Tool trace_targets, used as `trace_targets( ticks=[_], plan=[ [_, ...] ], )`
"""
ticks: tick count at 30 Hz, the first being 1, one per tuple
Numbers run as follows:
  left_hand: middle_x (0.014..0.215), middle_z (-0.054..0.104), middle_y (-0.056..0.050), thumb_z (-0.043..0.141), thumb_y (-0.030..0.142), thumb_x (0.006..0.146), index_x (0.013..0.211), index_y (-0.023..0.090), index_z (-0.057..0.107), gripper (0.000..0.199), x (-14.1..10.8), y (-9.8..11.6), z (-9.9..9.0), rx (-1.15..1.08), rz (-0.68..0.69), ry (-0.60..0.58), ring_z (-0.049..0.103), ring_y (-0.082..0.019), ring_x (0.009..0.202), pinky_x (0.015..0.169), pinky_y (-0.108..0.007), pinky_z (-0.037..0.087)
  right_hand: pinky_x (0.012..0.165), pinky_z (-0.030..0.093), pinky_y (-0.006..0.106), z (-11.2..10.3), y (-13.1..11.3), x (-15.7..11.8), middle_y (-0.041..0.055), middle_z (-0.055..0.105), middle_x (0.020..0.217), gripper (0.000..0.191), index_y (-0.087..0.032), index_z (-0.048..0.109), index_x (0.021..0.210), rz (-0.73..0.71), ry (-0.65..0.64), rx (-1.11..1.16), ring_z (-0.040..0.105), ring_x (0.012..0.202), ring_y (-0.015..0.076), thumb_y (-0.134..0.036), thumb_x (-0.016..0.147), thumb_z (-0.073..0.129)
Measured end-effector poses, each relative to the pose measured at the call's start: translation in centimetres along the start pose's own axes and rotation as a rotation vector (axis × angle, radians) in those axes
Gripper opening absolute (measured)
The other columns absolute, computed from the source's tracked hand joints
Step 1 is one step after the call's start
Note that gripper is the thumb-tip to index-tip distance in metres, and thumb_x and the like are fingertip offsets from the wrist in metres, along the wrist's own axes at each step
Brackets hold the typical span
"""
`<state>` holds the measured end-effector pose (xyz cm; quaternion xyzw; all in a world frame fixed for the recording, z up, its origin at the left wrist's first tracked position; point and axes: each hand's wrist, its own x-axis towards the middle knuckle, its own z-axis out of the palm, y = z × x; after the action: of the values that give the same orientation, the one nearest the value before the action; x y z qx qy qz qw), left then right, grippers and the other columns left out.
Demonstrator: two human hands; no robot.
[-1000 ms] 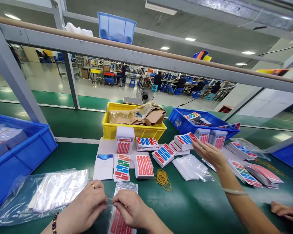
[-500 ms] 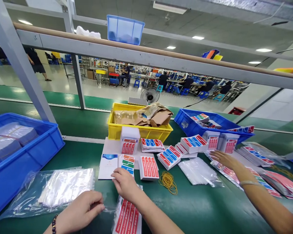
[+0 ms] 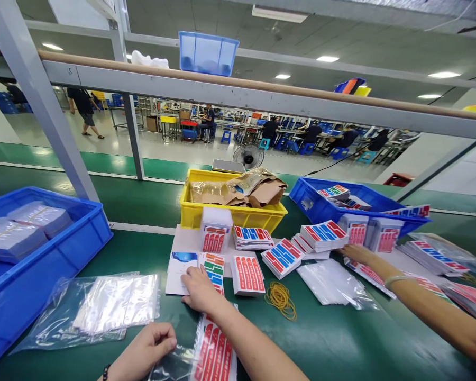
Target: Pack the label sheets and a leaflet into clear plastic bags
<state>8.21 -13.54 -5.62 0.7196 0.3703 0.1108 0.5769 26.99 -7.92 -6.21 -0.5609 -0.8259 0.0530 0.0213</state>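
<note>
My left hand, with a dark bead bracelet, is closed with thumb and fingers pinched on a clear plastic bag at the bottom of the view. My right hand lies palm down, fingers apart, over a white leaflet with a blue top and a coloured sticker sheet. Under my right forearm is a bagged red sticker sheet, partly hidden. A stack of red-striped cards stands just right of my right hand, with a heap of yellow rubber bands beside it.
Flat clear bags lie left, near a blue bin. A yellow bin holds brown paper. Another person's arm reaches in from the right, towards card stacks and a blue bin.
My right hand has reached slightly further over the leaflet and sticker sheet. My left hand has shifted slightly right and down, with more clear bag showing beside it. The other person's hand has moved to the card stacks.
</note>
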Motion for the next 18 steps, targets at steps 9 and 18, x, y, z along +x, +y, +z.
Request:
trace_targets(
  ticks=[9,18],
  plan=[
    [0.059,0.033,0.001,0.040,0.067,0.073,0.069,0.011,0.041,0.056,0.3,0.0,0.5,-0.060,-0.010,-0.023,0.029,-0.009,0.057,0.053,-0.021,0.023,0.098,0.025,0.037,-0.7,0.3,0.1,0.0111,0.054,0.100,0.040,-0.009,0.062,0.099,-0.032,-0.044,-0.040,0.045,0.099,0.0231,-0.041,0.075,0.060],
    [0.057,0.031,0.001,0.040,0.073,0.071,0.068,0.011,0.040,0.061,0.2,0.0,0.7,-0.105,0.003,-0.049,0.028,-0.008,0.054,0.052,-0.021,0.021,0.093,0.030,0.036,-1.3,0.4,0.0,0.0120,0.056,0.098,0.035,-0.009,0.063,0.095,-0.037,-0.042,-0.048,0.048,0.097,0.0225,-0.038,0.077,0.057]
  ],
)
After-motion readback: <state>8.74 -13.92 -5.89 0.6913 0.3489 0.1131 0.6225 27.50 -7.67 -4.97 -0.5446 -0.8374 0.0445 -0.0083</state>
